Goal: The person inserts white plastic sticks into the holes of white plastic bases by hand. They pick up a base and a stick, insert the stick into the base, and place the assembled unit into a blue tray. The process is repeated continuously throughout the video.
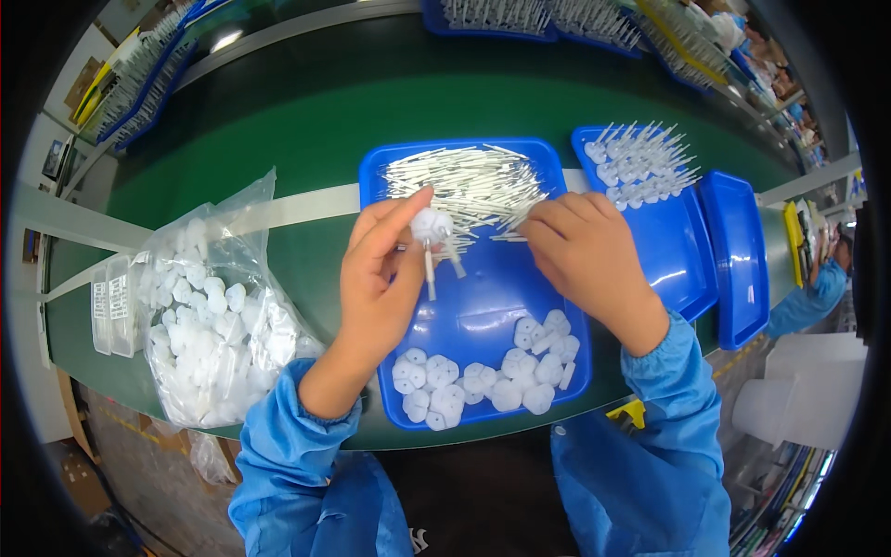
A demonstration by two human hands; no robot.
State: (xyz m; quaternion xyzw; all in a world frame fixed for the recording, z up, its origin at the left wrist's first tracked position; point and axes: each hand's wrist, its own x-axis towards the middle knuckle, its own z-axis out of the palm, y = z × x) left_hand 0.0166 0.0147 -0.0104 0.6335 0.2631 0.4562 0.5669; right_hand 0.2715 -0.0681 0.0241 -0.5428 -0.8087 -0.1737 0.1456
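My left hand (380, 269) is closed, pinching a white petal-edged disc piece (431, 226) above the blue tray (473, 288). Short white sticks (430, 277) hang down just under that piece; whether each is joined to it I cannot tell. At the right edge of a heap of thin white sticks (464, 181) in the same tray, my right hand (585, 251) has its fingers drawn together. Stick ends show by its fingertips, but what lies between them is hidden. Several loose white petal-edged discs (520, 379) lie along the tray's near side.
A clear plastic bag (218, 325) full of white discs sits at left, beside clear plastic boxes (116, 306). To the right, another blue tray (668, 251) holds upright disc-and-stick pieces (640, 167); a further blue tray (738, 269) adjoins it. Beyond the green table (306, 111) are more filled trays (492, 19).
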